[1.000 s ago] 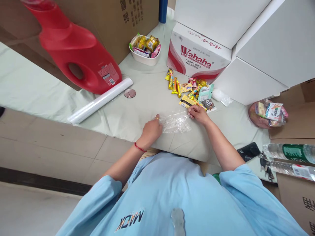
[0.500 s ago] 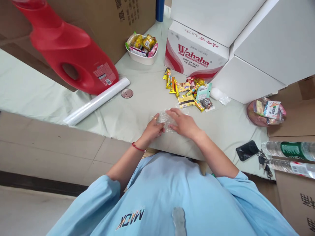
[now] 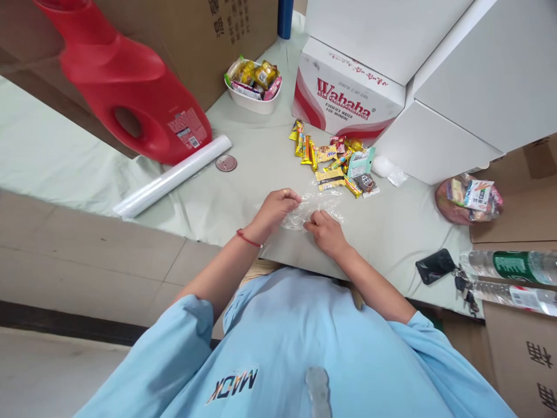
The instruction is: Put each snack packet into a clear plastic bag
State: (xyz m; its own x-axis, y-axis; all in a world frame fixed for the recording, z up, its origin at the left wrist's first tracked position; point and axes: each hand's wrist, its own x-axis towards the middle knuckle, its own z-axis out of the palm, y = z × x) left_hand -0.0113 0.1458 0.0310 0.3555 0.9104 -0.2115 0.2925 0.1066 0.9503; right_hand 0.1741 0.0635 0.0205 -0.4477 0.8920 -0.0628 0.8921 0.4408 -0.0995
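Your left hand (image 3: 278, 208) and right hand (image 3: 327, 235) appear to pinch the clear plastic (image 3: 319, 202) at separate points, likely steadying it.

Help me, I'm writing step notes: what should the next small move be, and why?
I'd probably draw the right hand gently away from the left hand to smooth the clear plastic: it looks crumpled, and both hands are close together at it.
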